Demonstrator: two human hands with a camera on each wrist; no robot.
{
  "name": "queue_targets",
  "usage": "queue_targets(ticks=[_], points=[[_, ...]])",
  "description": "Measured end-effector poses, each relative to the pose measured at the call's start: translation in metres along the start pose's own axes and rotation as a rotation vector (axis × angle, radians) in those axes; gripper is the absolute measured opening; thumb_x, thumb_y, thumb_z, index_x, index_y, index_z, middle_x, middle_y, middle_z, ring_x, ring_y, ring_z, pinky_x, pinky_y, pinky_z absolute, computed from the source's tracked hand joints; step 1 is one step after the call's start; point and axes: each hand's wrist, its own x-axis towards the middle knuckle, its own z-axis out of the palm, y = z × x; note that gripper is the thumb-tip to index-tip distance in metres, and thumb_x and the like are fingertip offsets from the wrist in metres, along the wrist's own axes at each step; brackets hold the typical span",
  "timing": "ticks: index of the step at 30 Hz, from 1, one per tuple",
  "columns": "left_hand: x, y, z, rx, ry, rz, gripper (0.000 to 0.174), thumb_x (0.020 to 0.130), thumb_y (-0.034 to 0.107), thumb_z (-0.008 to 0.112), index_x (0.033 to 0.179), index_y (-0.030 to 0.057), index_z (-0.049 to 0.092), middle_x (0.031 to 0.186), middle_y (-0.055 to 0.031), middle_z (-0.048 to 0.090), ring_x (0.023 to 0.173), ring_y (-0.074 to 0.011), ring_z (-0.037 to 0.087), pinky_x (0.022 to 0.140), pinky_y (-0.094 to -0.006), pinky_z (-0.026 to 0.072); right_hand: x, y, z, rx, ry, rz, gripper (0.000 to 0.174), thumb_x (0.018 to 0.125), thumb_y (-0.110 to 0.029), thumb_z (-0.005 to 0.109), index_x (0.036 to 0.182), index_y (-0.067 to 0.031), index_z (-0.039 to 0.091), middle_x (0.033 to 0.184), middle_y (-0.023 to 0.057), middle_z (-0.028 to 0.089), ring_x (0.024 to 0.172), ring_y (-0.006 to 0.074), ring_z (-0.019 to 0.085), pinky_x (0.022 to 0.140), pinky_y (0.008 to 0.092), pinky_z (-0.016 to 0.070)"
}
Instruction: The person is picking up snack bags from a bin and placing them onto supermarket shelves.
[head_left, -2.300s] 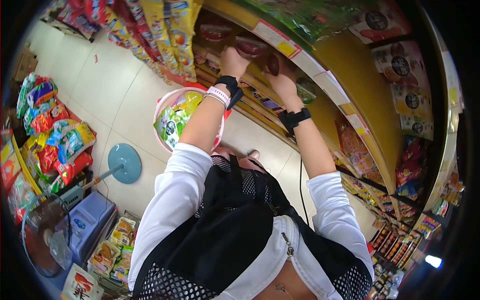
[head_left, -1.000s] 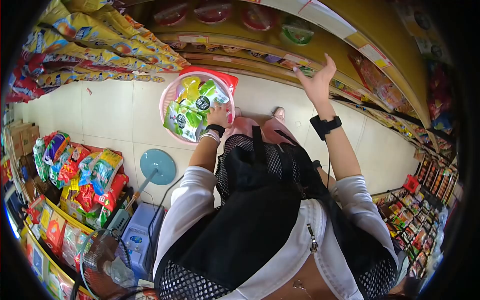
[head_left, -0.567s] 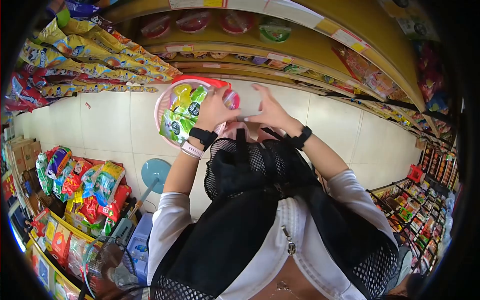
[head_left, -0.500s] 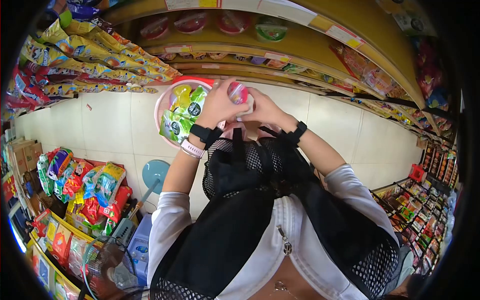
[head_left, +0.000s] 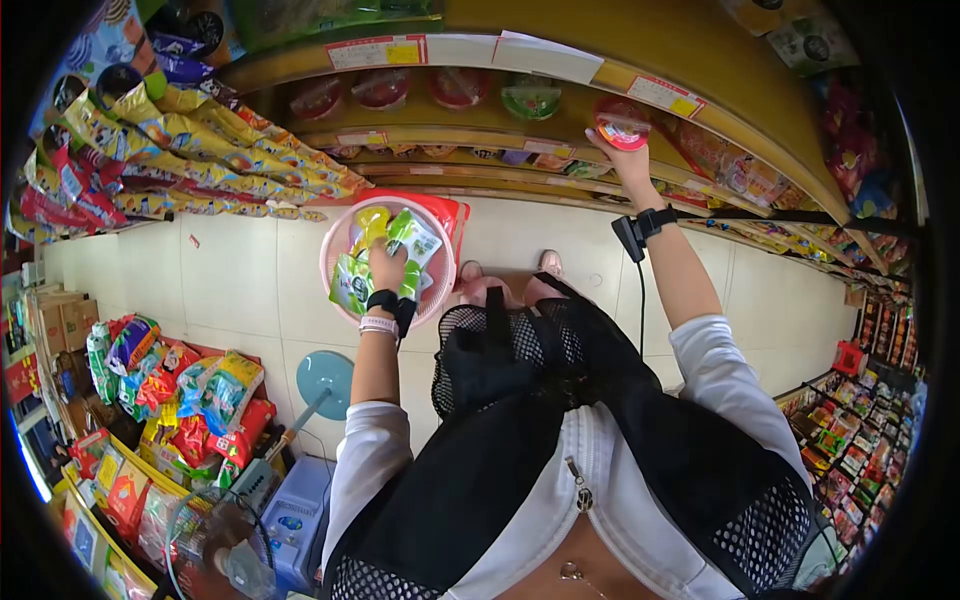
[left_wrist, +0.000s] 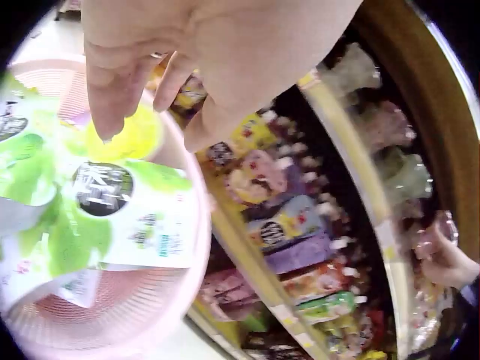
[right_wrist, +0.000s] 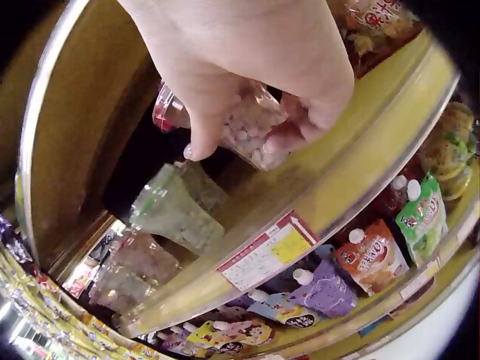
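Note:
My right hand (right_wrist: 255, 52) grips a clear plastic cup (right_wrist: 255, 124) by its sides, thumb on one side and fingers on the other. The cup has a red lid and small pale pieces inside. In the head view it is at the shelf, lid facing up, right of a green-lidded cup (head_left: 530, 97). My left hand (head_left: 385, 268) is over a pink basket (head_left: 447, 290), its fingers pointing down near a yellow item (left_wrist: 124, 135) and green-and-white pouches (left_wrist: 105, 210). Nothing shows between its fingers in the left wrist view.
More red-lidded cups (head_left: 380, 88) stand in a row on the shelf (right_wrist: 352, 150). Below are spouted pouches (right_wrist: 371, 255). Yellow snack bags (head_left: 200, 130) hang at left. A blue stool (head_left: 326, 385) and a fan (head_left: 220, 540) stand behind, near piled bags (head_left: 220, 390).
Both hands were together around the cup beside the basket. The right hand has carried it up and right to the shelf, while the left has let go and moved over the basket.

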Motion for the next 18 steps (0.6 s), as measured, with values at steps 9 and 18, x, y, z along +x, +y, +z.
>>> queue_targets(ticks=[9,18], points=[[0.044,-0.090,0.013,0.043,-0.047,-0.349,0.067,0.063,0.028,0.071,0.113,-0.0075,0.042,0.107,-0.0262,0.053,0.101,-0.0384,0.051,0.089,-0.0390,0.0399,0.029,0.021,0.012,-0.052,-0.008,0.269,0.053,0.064,-0.026,0.078,0.105,-0.0021,0.054,0.094,0.0038,0.060,0.075,0.0132,0.055,0.066,0.0254,0.0451],[0.072,-0.063,0.022,0.276,-0.162,-0.310,0.066,0.066,0.044,0.066,0.111,-0.0013,0.049,0.115,-0.0225,0.050,0.112,-0.0378,0.042,0.092,-0.0445,0.0344,0.020,0.035,0.009,-0.143,0.021,0.144,0.048,0.064,-0.004,0.073,0.107,0.0018,0.051,0.098,0.0088,0.058,0.089,0.0147,0.056,0.076,0.0260,0.0457]])
